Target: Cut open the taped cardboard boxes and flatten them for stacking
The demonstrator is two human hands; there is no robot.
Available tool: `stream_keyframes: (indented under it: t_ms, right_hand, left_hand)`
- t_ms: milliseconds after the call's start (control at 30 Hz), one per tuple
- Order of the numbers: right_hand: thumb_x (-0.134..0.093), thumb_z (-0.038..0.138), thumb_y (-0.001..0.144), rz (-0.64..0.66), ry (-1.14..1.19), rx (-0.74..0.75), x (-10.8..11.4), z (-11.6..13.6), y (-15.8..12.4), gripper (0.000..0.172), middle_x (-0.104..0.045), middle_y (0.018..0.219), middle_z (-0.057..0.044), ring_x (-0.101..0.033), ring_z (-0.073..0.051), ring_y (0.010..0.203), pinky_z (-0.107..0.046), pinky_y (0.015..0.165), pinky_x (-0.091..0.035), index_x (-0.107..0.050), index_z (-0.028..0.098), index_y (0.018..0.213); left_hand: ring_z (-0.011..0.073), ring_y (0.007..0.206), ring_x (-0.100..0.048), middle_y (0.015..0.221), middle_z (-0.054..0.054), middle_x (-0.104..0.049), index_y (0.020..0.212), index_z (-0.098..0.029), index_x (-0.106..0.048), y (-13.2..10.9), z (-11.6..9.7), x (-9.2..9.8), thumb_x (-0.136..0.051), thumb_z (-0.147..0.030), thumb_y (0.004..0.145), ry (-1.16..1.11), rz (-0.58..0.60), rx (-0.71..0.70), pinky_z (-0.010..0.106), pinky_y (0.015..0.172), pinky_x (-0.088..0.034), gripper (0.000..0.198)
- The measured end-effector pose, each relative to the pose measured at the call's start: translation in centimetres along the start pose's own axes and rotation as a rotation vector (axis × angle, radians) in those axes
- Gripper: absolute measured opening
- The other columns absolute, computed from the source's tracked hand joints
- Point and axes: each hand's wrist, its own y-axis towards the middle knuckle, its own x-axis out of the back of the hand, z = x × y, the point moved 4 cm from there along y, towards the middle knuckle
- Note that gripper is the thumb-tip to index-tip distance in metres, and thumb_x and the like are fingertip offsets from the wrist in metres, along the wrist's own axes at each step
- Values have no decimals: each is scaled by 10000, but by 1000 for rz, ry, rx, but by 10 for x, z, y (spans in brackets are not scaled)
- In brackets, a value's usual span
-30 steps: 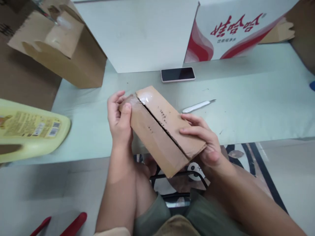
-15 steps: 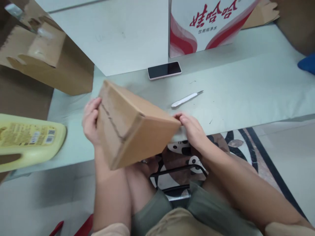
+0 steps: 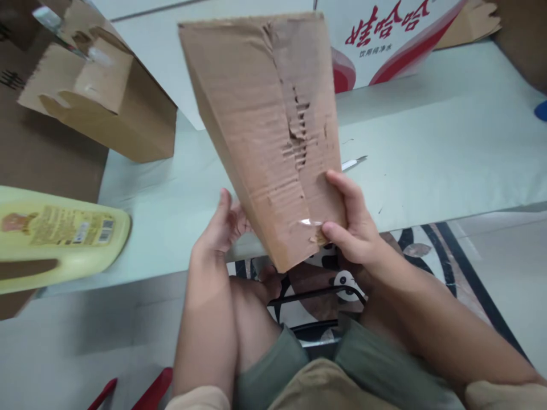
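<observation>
A brown cardboard box (image 3: 256, 114) is held up tilted over the table's near edge. Its broad face towards me has a lengthwise seam, a torn patch showing corrugation and a shiny bit of tape low down. My right hand (image 3: 352, 222) grips its lower right edge, thumb and forefinger on this face. To the left, my left hand (image 3: 224, 228) is beside the box's lower left edge with the thumb raised apart; its fingertips are partly hidden behind the box, so contact is unclear. A craft knife (image 3: 354, 162) lies on the table, its handle partly covered by the box.
A pale green cloth covers the table (image 3: 427, 142). On the left are a yellow jug (image 3: 115, 228) and an open carton (image 3: 149, 114). A white carton with red lettering (image 3: 384, 51) stands at the back. Red objects (image 3: 154, 390) are on the floor at lower left.
The box has been turned and raised, so its torn face now shows. My left hand has come off its far left end and moved right and down; my right hand stays on it. The phone is now hidden.
</observation>
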Motion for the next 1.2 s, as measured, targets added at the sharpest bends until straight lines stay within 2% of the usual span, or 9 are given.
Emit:
stream_keyframes:
  t_ms: [133, 200, 333, 500, 633, 733, 867, 1067, 1200]
  right_hand:
    - [-559, 680, 975, -166, 87, -115, 6, -7, -1, 536, -614, 1456, -59, -623, -304, 1321, -522, 1149, -539, -545, 357, 1402]
    - [-594, 664, 972, -174, 93, -146, 6, -10, 2, 464, -656, 1404, -59, -642, -296, 1304, -514, 1164, -525, -607, 328, 1291]
    - [-601, 669, 975, -88, 111, -139, -5, -8, 10, 481, -630, 1504, -66, -594, -291, 1404, -498, 1227, -466, -622, 310, 1295]
    - [-564, 657, 997, 22, 130, -110, -19, -6, 11, 508, -555, 1603, -82, -530, -288, 1478, -491, 1241, -437, -613, 297, 1353]
    - [-391, 661, 1030, -94, 10, -234, -3, -25, 12, 590, -713, 1330, -102, -675, -283, 1196, -473, 1022, -563, -557, 289, 1456]
    - [-474, 498, 998, -56, -417, -511, 15, -49, 16, 628, -752, 972, -85, -681, -289, 883, -460, 828, -553, -486, 243, 1572]
    - [-529, 382, 953, 144, -824, -637, 24, -62, 23, 611, -754, 1131, -153, -683, -352, 992, -413, 719, -485, -541, 218, 1541]
    - [-530, 507, 958, 142, -886, -673, 20, -60, 29, 340, -763, 1116, -137, -663, -327, 910, -376, 633, -397, -652, 237, 1125]
    - [-546, 375, 910, 122, -899, -707, 24, -63, 33, 387, -768, 1093, -160, -630, -303, 801, -371, 629, -389, -615, 214, 1255]
  left_hand:
    - [199, 552, -654, 713, 74, -736, 976, -195, -726, -1, 5, -5, -515, -807, 904, 311, 75, 189, 275, 469, -420, 651]
    - [176, 522, -619, 734, 91, -733, 922, -178, -707, 3, 0, -2, -546, -786, 894, 434, -29, 134, 271, 465, -385, 630]
    - [257, 1045, -737, 1294, 118, -728, 1251, -280, -654, -2, -31, 8, -642, -731, 844, 351, -490, -501, 335, 742, -583, 608]
    - [326, 1611, -360, 1680, -2, -437, 1237, -366, -704, -22, -48, -15, -622, -759, 868, 500, -289, -1065, 507, 1293, -391, 546]
    - [365, 1577, -381, 1654, 38, -457, 1104, -297, -758, -21, -43, -15, -660, -686, 860, 630, -283, -999, 565, 1335, -319, 469]
    - [356, 1576, -372, 1628, 48, -478, 1110, -298, -749, -18, -40, -11, -624, -697, 857, 591, -330, -978, 562, 1320, -343, 488]
    - [355, 1565, -387, 1621, 44, -480, 1076, -300, -734, -14, -38, -15, -626, -637, 864, 589, -325, -983, 562, 1310, -349, 412]
    - [358, 1570, -387, 1629, 37, -469, 1118, -320, -741, -15, -38, -16, -616, -691, 882, 573, -312, -1009, 564, 1328, -315, 457]
    - [351, 1606, -342, 1669, 28, -442, 1170, -337, -729, -25, -40, -18, -630, -747, 869, 529, -250, -1010, 576, 1337, -282, 518]
